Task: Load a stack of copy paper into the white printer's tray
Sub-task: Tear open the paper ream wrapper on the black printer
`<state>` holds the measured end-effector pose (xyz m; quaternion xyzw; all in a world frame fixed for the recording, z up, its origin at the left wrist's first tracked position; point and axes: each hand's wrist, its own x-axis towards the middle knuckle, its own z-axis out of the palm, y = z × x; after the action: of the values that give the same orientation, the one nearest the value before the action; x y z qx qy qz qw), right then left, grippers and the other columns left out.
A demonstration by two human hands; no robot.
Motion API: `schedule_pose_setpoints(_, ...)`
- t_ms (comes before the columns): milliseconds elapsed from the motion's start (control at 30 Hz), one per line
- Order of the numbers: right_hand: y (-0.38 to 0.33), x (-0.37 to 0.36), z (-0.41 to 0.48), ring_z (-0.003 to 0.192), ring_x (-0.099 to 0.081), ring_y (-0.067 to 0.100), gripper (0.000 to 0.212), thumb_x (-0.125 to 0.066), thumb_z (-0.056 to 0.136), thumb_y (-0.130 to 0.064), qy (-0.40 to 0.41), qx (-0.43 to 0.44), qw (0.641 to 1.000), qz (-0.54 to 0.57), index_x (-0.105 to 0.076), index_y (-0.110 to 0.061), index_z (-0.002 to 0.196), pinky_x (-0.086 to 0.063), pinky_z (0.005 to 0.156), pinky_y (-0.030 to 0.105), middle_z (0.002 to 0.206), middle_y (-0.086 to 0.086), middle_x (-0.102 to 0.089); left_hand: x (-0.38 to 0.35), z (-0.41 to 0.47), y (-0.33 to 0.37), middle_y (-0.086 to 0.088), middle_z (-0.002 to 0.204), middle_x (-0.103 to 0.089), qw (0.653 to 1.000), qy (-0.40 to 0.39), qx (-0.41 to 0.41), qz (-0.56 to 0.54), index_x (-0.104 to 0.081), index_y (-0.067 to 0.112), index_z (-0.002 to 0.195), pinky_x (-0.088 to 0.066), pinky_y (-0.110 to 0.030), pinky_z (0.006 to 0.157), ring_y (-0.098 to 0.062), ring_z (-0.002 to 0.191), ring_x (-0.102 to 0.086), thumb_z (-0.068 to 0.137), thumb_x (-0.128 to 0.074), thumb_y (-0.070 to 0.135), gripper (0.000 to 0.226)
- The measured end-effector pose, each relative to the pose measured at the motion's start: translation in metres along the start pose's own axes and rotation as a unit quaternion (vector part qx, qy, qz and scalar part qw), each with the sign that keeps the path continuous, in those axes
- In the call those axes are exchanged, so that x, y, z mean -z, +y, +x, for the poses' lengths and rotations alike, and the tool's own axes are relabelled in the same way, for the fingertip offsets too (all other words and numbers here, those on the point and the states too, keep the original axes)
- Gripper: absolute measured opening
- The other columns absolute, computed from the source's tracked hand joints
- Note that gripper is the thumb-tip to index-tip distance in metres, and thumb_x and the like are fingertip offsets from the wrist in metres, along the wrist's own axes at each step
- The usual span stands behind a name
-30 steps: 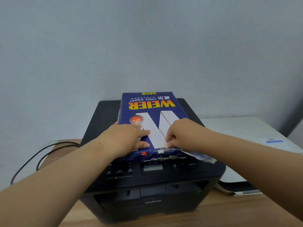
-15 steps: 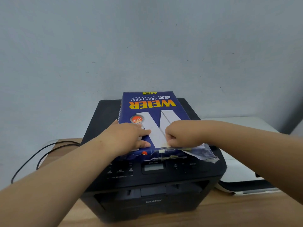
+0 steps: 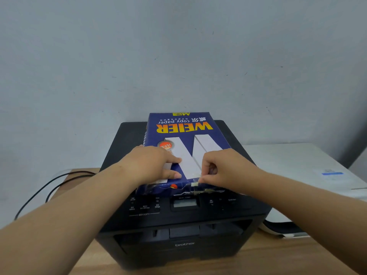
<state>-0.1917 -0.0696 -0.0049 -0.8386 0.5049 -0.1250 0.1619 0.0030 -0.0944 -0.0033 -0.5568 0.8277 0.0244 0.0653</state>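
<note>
The ream (image 3: 184,143) lay on the black printer (image 3: 184,221), wrapper still on. The left hand (image 3: 153,165) pressed flat on top, fingers spread apart; right-hand (image 3: 216,171) fingers (image 3: 204,178) were pinched shut on the torn wrapper (image 3: 196,184). Best to keep the ream pinned and peel toward the body, steadily. The white printer (image 3: 297,167) sat beyond the right fingers.

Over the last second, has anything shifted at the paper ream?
Little. The right hand has turned slightly at the near end of the blue ream, thumb and fingertips now pinching the torn wrapper edge; the loose flap that stuck out rightward is now mostly hidden under that forearm. The left hand stays pressed flat on the ream, which has not moved atop the black printer.
</note>
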Motion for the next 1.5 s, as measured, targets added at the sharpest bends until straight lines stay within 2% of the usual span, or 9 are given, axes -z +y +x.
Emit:
schedule_pose_setpoints(133, -0.004, -0.014, -0.012, 0.084, -0.063, 0.007, 0.016, -0.065, 0.085, -0.023, 0.099, -0.017, 0.992, 0.073, -0.057, -0.029, 0.098, -0.050, 0.083, 0.022, 0.087, -0.006, -0.071, 0.001, -0.001, -0.001, 0.010, 0.143, -0.044, 1.000, 0.012, 0.003, -0.008, -0.038, 0.047, 0.135, -0.040, -0.036, 0.100, -0.015, 0.126, -0.046, 0.083, -0.045, 0.062, 0.054)
schedule_pose_setpoints(233, -0.002, -0.023, -0.017, 0.101, -0.059, 0.017, 0.024, -0.052, 0.093, -0.025, 0.101, 0.012, 0.993, -0.054, -0.067, -0.016, 0.110, -0.045, 0.091, 0.026, 0.104, 0.002, -0.070, -0.001, -0.001, -0.002, 0.011, 0.142, -0.045, 1.000, 0.014, 0.006, -0.018, -0.038, 0.047, 0.134, -0.039, -0.035, 0.099, -0.015, 0.126, -0.046, 0.083, -0.045, 0.063, 0.054)
schedule_pose_setpoints(333, 0.008, -0.037, -0.034, 0.080, -0.064, 0.021, 0.012, -0.066, 0.082, -0.022, 0.152, 0.144, 0.965, -0.156, -0.072, -0.018, 0.092, -0.056, 0.074, 0.032, 0.083, 0.003, -0.071, -0.002, 0.000, -0.002, 0.010, 0.143, -0.045, 1.000, 0.014, 0.009, -0.017, -0.037, 0.047, 0.134, -0.038, -0.035, 0.099, -0.016, 0.127, -0.045, 0.083, -0.045, 0.063, 0.055)
schedule_pose_setpoints(567, 0.026, -0.044, -0.058, 0.074, -0.062, 0.016, 0.015, -0.058, 0.089, -0.025, 0.182, 0.295, 0.910, -0.227, -0.060, -0.016, 0.101, -0.055, 0.068, 0.029, 0.081, 0.000, -0.072, -0.004, 0.001, -0.006, 0.011, 0.143, -0.044, 0.999, 0.011, 0.017, -0.034, -0.038, 0.048, 0.134, -0.040, -0.033, 0.099, -0.016, 0.127, -0.045, 0.083, -0.044, 0.063, 0.053)
schedule_pose_setpoints(733, 0.008, -0.019, -0.059, 0.070, -0.063, 0.009, 0.018, -0.047, 0.093, -0.037, 0.238, 0.246, 0.927, -0.153, -0.059, -0.026, 0.102, -0.052, 0.062, 0.023, 0.079, -0.006, -0.074, 0.001, -0.001, -0.038, 0.019, 0.139, -0.046, 0.949, -0.001, 0.021, -0.315, -0.044, 0.044, 0.132, -0.032, -0.017, 0.094, -0.003, 0.119, -0.044, 0.094, -0.040, 0.045, 0.039)
schedule_pose_setpoints(833, -0.025, -0.002, -0.023, 0.102, -0.060, 0.003, 0.028, -0.045, 0.094, -0.036, 0.161, 0.090, 0.982, -0.038, -0.062, -0.033, 0.115, -0.049, 0.082, 0.019, 0.110, -0.017, -0.067, -0.005, -0.003, -0.059, 0.020, 0.126, -0.052, 0.929, 0.033, 0.028, -0.368, -0.049, 0.038, 0.130, -0.036, -0.011, 0.086, 0.000, 0.112, -0.047, 0.096, -0.040, 0.034, 0.035)
schedule_pose_setpoints(900, -0.034, -0.005, 0.011, 0.116, -0.051, 0.004, 0.031, -0.045, 0.095, -0.033, 0.082, 0.047, 0.995, -0.032, -0.058, -0.032, 0.123, -0.038, 0.091, 0.019, 0.125, -0.017, -0.059, -0.013, 0.000, -0.070, 0.016, 0.142, -0.042, 0.938, 0.034, 0.028, -0.344, -0.044, 0.032, 0.136, -0.025, -0.017, 0.104, -0.005, 0.133, -0.034, 0.096, -0.041, 0.032, 0.039)
schedule_pose_setpoints(1100, -0.051, -0.023, 0.064, 0.105, -0.058, 0.020, 0.030, -0.045, 0.096, -0.028, -0.063, 0.063, 0.990, -0.114, -0.063, -0.025, 0.119, -0.048, 0.089, 0.036, 0.118, 0.001, -0.064, -0.024, 0.012, -0.077, 0.015, 0.156, -0.012, 0.988, -0.009, 0.019, -0.154, -0.026, 0.046, 0.140, 0.005, -0.047, 0.116, -0.013, 0.146, -0.003, 0.093, -0.038, 0.050, 0.049)
schedule_pose_setpoints(1500, -0.060, -0.016, 0.069, 0.109, -0.055, 0.013, 0.028, -0.051, 0.093, -0.018, -0.123, 0.141, 0.971, -0.149, -0.065, -0.020, 0.117, -0.040, 0.090, 0.025, 0.118, -0.003, -0.065, -0.027, 0.016, -0.081, 0.016, 0.157, -0.009, 0.998, -0.003, 0.013, -0.064, -0.019, 0.053, 0.140, 0.013, -0.051, 0.113, -0.017, 0.146, -0.002, 0.091, -0.029, 0.058, 0.050)
